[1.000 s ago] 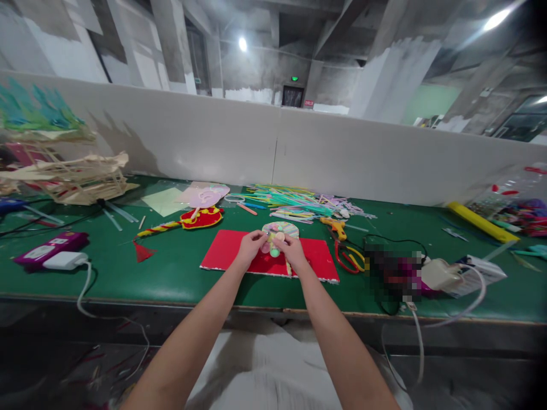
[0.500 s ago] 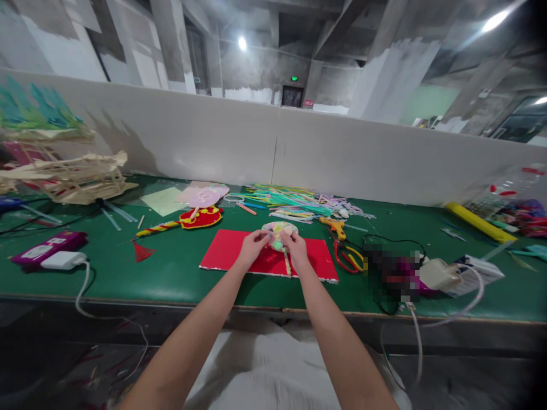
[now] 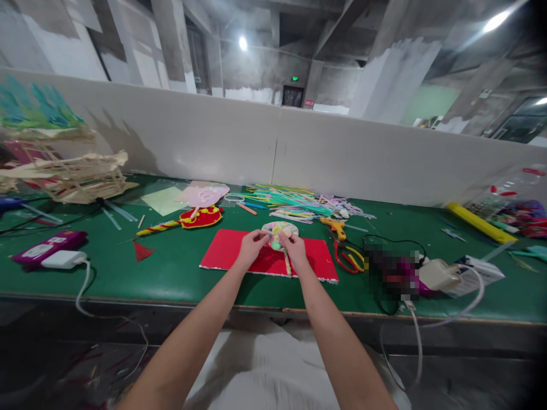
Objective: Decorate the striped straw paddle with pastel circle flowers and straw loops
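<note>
A small round fan point(image 3: 294, 225) in mottled pastel colours, with yellow, peach and green round pieces on its face, lies on a red board point(image 3: 222, 250). Its pale stick handle point(image 3: 288, 265) points toward me. My left hand point(image 3: 253, 244) is closed in a pinch at the fan's left edge. From the right, my right hand point(image 3: 293, 246) has its fingers closed on the lower right of the fan, near the round pieces. My fingers partly hide both sides of the fan.
Pliers point(image 3: 345, 259) and a yellow-orange glue gun point(image 3: 334, 229) lie right of the board. Behind is a heap of coloured pipe cleaners point(image 3: 294, 200). A red, yellow-trimmed fan point(image 3: 200, 217) lies left. Purple power strips with white cables point(image 3: 51, 247) sit left and right.
My right hand has shifted slightly left and the round pieces on the fan show more clearly. My left hand has hardly moved.
</note>
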Demonstrator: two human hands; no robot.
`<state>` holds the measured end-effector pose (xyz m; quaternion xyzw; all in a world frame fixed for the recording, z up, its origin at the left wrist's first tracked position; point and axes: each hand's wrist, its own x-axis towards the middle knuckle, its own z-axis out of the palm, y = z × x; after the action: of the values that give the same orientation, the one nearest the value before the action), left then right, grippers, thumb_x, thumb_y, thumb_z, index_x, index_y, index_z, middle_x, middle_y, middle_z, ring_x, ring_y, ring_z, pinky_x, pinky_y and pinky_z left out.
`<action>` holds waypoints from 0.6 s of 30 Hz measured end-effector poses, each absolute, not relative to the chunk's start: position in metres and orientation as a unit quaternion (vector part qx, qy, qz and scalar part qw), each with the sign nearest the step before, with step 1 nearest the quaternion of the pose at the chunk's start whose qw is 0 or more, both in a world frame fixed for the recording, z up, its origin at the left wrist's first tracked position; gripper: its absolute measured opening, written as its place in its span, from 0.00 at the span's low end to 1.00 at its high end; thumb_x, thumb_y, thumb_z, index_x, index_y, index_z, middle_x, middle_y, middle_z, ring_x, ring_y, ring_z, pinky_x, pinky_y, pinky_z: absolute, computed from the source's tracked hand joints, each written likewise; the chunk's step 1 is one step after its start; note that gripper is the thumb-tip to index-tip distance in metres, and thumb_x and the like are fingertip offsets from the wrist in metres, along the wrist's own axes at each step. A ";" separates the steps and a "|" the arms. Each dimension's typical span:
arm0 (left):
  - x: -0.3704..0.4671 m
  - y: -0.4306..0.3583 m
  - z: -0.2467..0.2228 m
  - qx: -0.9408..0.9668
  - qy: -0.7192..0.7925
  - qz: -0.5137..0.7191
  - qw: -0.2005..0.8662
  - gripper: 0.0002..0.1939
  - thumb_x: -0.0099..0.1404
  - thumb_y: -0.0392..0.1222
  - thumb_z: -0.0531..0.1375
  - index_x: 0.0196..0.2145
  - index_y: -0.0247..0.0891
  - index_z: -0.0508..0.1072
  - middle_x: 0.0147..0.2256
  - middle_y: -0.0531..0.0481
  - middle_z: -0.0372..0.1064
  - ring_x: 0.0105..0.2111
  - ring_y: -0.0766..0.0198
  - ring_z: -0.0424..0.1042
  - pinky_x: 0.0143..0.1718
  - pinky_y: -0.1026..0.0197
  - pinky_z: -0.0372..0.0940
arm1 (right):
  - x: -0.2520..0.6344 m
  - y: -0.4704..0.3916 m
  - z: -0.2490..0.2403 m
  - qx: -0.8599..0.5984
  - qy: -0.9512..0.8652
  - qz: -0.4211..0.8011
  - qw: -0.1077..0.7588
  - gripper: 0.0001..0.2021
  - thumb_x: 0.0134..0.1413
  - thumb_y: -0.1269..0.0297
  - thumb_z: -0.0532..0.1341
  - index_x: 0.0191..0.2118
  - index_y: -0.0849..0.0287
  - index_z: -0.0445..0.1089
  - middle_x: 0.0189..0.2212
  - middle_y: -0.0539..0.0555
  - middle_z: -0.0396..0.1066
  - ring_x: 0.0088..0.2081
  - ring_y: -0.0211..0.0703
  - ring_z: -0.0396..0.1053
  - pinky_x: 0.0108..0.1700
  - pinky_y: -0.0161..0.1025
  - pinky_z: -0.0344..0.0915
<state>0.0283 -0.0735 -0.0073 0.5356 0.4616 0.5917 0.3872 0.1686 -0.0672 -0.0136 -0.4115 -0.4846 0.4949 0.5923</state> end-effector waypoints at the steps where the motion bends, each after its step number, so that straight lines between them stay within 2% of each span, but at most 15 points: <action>1: 0.028 -0.073 -0.007 0.532 0.465 0.594 0.384 0.11 0.48 0.47 0.63 0.26 0.36 0.75 0.23 0.50 0.70 0.24 0.66 0.66 0.28 0.65 0.59 | 0.168 -0.068 -0.012 -0.412 -0.491 0.495 0.587 0.15 0.38 0.53 0.64 0.28 0.62 0.70 0.23 0.50 0.68 0.25 0.36 0.63 0.30 0.34 0.62; 8: 0.026 -0.073 -0.009 0.535 0.471 0.584 0.389 0.14 0.49 0.48 0.62 0.28 0.34 0.73 0.24 0.51 0.71 0.26 0.66 0.67 0.30 0.65 0.60 | 0.167 -0.069 -0.012 -0.435 -0.508 0.494 0.556 0.15 0.35 0.53 0.65 0.21 0.62 0.67 0.17 0.47 0.64 0.22 0.34 0.60 0.26 0.33 0.59; 18: 0.027 -0.076 -0.005 0.560 0.486 0.576 0.345 0.11 0.51 0.45 0.61 0.28 0.34 0.73 0.25 0.51 0.71 0.26 0.66 0.68 0.29 0.65 0.61 | 0.166 -0.067 -0.017 -0.412 -0.458 0.557 0.557 0.17 0.33 0.53 0.66 0.25 0.64 0.71 0.20 0.50 0.69 0.22 0.35 0.64 0.30 0.36 0.63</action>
<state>0.0268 -0.0760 -0.0045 0.5596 0.4861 0.5759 0.3448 0.1662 -0.0665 -0.0173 -0.4120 -0.4576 0.5571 0.5572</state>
